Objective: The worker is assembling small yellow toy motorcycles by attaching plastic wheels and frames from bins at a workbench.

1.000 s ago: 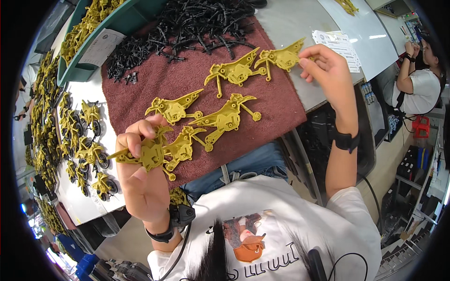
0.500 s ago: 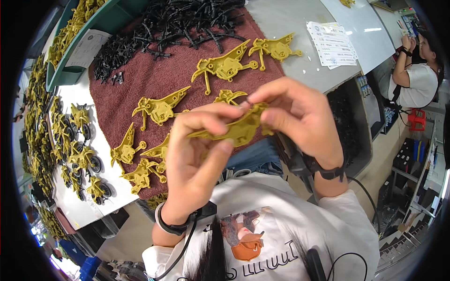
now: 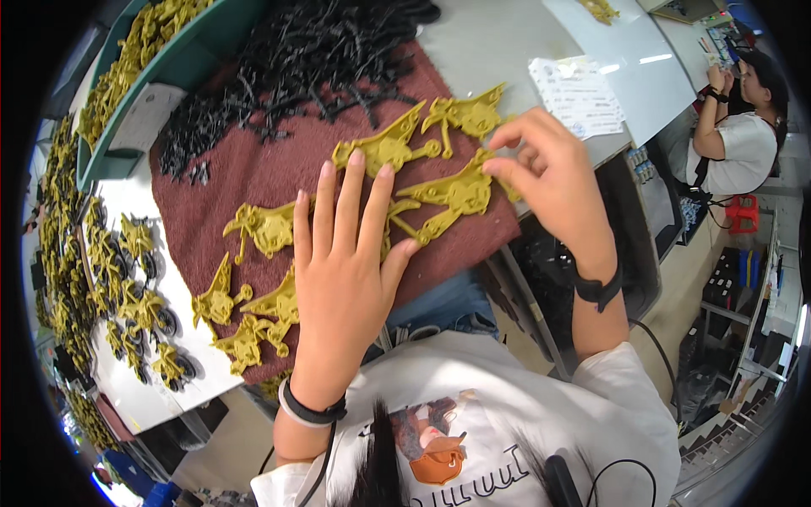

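My right hand [image 3: 549, 173] pinches the end of a yellow plastic toy motorcycle body [image 3: 460, 196] between thumb and forefinger. That piece lies at the right of a dark red towel [image 3: 274, 165]. My left hand [image 3: 342, 262] is spread, palm down and fingers apart, over the towel's middle, covering part of the yellow pieces under it. Similar yellow bodies lie around: one [image 3: 384, 152] beyond my left fingertips, one [image 3: 469, 114] near my right hand, and one [image 3: 263, 230] left of my left hand.
A heap of thin black plastic parts [image 3: 296, 63] covers the towel's far side. At far left stands a green bin [image 3: 114, 139] of yellow pieces. Toy motorcycles with wheels [image 3: 139, 304] sit on the white table at left. A paper slip [image 3: 579, 97] lies far right; a person [image 3: 739, 144] sits beyond.
The yellow body held up between both hands is now down on the towel. My left hand has let go and spread flat; my right hand still pinches one end.
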The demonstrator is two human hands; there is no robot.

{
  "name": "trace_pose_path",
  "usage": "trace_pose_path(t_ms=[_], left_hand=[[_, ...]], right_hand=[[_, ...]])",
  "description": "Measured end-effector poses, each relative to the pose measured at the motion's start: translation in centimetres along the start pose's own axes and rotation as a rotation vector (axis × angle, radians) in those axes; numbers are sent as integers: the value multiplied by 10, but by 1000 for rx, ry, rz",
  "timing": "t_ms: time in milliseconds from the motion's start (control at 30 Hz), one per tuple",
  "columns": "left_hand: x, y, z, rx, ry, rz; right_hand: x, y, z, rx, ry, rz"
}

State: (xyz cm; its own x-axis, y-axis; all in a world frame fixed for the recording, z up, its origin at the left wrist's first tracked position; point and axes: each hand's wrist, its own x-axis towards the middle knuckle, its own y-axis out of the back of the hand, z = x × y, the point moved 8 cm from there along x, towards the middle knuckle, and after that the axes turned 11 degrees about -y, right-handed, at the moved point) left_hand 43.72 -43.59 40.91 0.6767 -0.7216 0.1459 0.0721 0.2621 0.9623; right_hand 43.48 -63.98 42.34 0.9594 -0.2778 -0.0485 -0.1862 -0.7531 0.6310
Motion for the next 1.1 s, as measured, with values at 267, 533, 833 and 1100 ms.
trace_pose_path(t_ms=[267, 533, 833, 1100], left_hand=[[-63, 45, 11, 20, -233, 341], [-90, 25, 7, 156, -254, 426], [-104, 19, 14, 23, -422, 317], [-109, 19, 15, 1, -459, 279]], right_hand=[[124, 122, 15, -389, 248, 63], [244, 71, 35, -702, 443, 107], [203, 54, 25, -677, 298, -76], [199, 54, 32, -645, 282, -182]])
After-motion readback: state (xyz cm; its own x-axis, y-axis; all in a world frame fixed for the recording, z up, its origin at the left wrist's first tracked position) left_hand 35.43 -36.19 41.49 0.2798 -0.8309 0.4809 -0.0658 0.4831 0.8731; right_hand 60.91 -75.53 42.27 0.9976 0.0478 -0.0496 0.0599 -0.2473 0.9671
